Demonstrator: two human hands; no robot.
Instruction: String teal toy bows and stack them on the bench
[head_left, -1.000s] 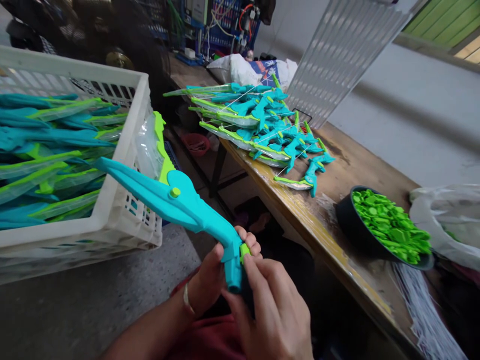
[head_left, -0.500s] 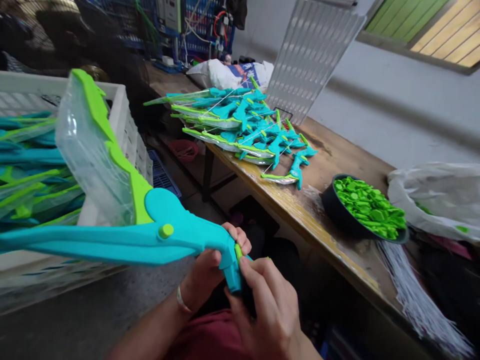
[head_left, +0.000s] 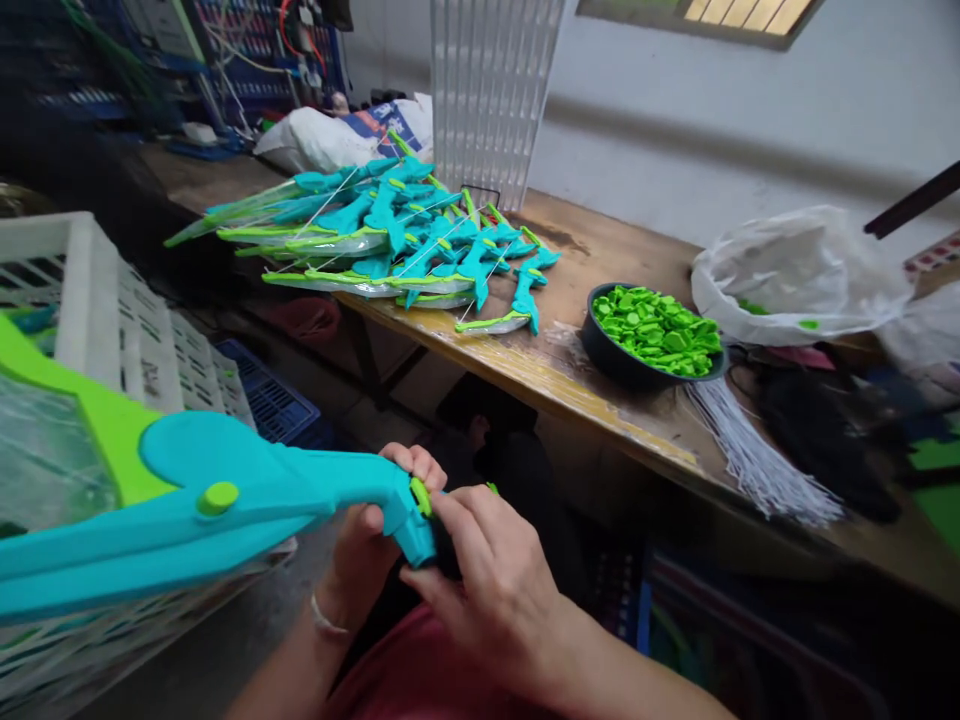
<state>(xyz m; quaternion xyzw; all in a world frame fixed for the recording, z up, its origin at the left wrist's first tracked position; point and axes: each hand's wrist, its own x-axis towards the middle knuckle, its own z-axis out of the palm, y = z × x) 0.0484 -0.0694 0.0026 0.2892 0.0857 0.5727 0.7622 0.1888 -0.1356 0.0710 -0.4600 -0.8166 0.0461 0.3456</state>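
Head view, read left to right. At the far left a white slatted crate [head_left: 112, 300] stands on the floor, with a blue crate [head_left: 270, 400] behind and below it. Across the crate's front lies the teal toy bow [head_left: 285, 500], held in the air: its long axis runs almost level, rising slightly to the right. The long teal arm points left and runs out of the picture, and the short grip end turns downward at the hands. A lime limb with clear film [head_left: 82, 440] rises from its upper left, and a lime rivet [head_left: 217, 497] marks the pivot. The left hand [head_left: 367, 540] is closed round the grip from the far side, fingers curled over its top, so the bow lies wholly to the left of both hands and this hand is the nearer to it. The right hand [head_left: 487, 585] meets the grip from the right, thumb and forefinger pressed together on a small green cap [head_left: 420, 495] at the bend of the grip. Beyond, on the wooden table [head_left: 600, 235], are a pile of finished bows [head_left: 390, 235], a black bowl [head_left: 607, 355] of green caps, a bundle of white strings [head_left: 750, 455] and a clear plastic bag [head_left: 795, 275]
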